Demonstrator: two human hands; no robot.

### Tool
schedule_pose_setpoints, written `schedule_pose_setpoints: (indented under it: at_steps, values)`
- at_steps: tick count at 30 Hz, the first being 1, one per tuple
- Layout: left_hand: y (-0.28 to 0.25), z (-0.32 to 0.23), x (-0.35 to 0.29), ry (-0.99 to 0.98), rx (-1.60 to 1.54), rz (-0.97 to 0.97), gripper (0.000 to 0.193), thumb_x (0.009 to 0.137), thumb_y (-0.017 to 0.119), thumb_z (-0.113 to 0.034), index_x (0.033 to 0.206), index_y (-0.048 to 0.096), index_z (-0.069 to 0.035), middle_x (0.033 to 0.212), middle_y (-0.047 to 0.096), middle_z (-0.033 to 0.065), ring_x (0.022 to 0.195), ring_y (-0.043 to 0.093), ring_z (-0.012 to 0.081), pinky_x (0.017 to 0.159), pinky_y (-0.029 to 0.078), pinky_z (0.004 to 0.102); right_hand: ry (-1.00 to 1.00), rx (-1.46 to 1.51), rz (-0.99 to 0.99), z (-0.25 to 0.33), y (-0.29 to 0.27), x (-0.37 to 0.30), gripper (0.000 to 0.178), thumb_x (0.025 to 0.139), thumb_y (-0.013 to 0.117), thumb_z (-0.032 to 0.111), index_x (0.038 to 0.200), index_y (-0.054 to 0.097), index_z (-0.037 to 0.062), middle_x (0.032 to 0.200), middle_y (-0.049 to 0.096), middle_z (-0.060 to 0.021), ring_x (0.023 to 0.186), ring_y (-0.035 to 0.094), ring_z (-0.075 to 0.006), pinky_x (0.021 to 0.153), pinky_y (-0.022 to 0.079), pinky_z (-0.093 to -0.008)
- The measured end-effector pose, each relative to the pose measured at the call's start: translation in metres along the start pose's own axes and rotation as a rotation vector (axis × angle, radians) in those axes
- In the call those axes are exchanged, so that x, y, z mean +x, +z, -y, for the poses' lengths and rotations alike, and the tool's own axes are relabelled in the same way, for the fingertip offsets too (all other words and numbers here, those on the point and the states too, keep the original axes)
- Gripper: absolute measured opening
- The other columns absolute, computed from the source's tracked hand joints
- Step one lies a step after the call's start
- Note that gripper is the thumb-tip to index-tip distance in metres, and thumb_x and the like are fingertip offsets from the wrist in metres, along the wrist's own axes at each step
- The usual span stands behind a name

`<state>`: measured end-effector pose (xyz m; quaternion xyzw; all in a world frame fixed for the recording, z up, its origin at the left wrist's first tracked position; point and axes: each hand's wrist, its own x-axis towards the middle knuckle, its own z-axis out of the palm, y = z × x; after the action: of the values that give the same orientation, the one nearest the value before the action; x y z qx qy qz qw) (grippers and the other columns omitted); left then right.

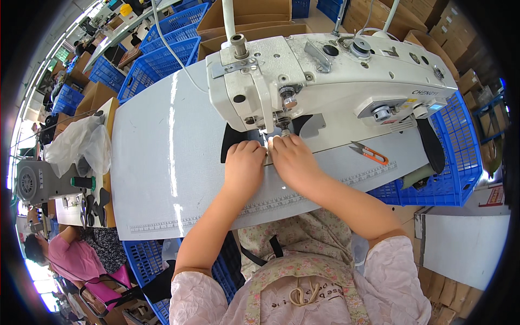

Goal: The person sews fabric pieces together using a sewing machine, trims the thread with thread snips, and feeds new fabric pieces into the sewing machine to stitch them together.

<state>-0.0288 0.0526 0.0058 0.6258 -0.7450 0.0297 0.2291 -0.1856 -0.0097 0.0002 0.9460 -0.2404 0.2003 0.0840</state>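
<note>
A white industrial sewing machine (330, 70) stands across the table before me. Under its needle area lies a piece of black fabric (233, 140), its left part showing beside my fingers. My left hand (245, 160) is closed on the near edge of that fabric, with its fingers curled down. Right beside it, my right hand (291, 158) pinches the fabric just in front of the presser foot. The fingertips of both hands nearly meet, and they hide part of the fabric. Orange-handled thread snips (374, 156) lie on the table to the right of my right hand.
A printed ruler strip (271, 205) runs along the near side of the grey tabletop (146, 162). Blue crates stand at the far left and right, one crate (460, 146) holding dark pieces. On the left, a person in pink (73, 257) sits near another machine (40, 181).
</note>
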Motion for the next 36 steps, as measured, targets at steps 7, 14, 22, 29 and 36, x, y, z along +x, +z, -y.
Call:
schedule_pose_setpoints:
  at_steps: [7, 14, 22, 29, 36]
  values:
    - [0.003, 0.010, 0.006, 0.007, -0.013, -0.022, 0.014, 0.073, 0.063, -0.004, 0.086, 0.067, -0.008, 0.092, 0.064, 0.0037, 0.092, 0.060, 0.0236, 0.082, 0.045, 0.0374, 0.003, 0.014, -0.055, 0.002, 0.002, 0.003, 0.021, 0.076, 0.058, 0.009, 0.091, 0.068, -0.0021, 0.091, 0.063, -0.0111, 0.096, 0.059, -0.0260, 0.108, 0.036, -0.0419]
    - [0.005, 0.013, 0.009, -0.024, -0.078, -0.006, 0.020, 0.071, 0.064, 0.001, 0.090, 0.067, -0.006, 0.095, 0.065, 0.0067, 0.094, 0.061, 0.0283, 0.082, 0.046, 0.0403, -0.001, -0.002, -0.104, -0.001, 0.004, 0.003, 0.020, 0.076, 0.059, 0.010, 0.090, 0.068, -0.0015, 0.083, 0.063, -0.0090, 0.093, 0.059, -0.0243, 0.102, 0.038, -0.0382]
    - [0.010, 0.022, 0.014, -0.021, -0.123, -0.024, 0.016, 0.074, 0.066, -0.003, 0.090, 0.067, -0.006, 0.093, 0.064, 0.0078, 0.094, 0.060, 0.0292, 0.083, 0.047, 0.0422, 0.015, 0.079, -0.042, 0.000, 0.005, 0.008, 0.017, 0.075, 0.059, 0.009, 0.086, 0.068, -0.0007, 0.081, 0.063, -0.0086, 0.088, 0.060, -0.0234, 0.094, 0.041, -0.0348]
    - [0.007, 0.020, 0.014, -0.009, -0.110, 0.002, 0.023, 0.077, 0.062, 0.001, 0.099, 0.065, -0.004, 0.098, 0.062, 0.0112, 0.097, 0.058, 0.0326, 0.083, 0.047, 0.0443, -0.036, 0.050, -0.119, -0.001, 0.003, -0.003, 0.019, 0.074, 0.058, 0.009, 0.086, 0.068, -0.0015, 0.089, 0.064, -0.0113, 0.095, 0.060, -0.0234, 0.097, 0.041, -0.0365]
    - [0.007, 0.013, 0.015, -0.018, -0.089, 0.000, 0.023, 0.077, 0.063, -0.002, 0.100, 0.065, -0.004, 0.102, 0.062, 0.0121, 0.100, 0.057, 0.0327, 0.084, 0.046, 0.0441, 0.118, 0.362, 0.056, -0.026, -0.054, -0.060, 0.028, 0.068, 0.063, 0.005, 0.096, 0.067, 0.0013, 0.107, 0.066, -0.0112, 0.109, 0.058, -0.0270, 0.095, 0.043, -0.0426]
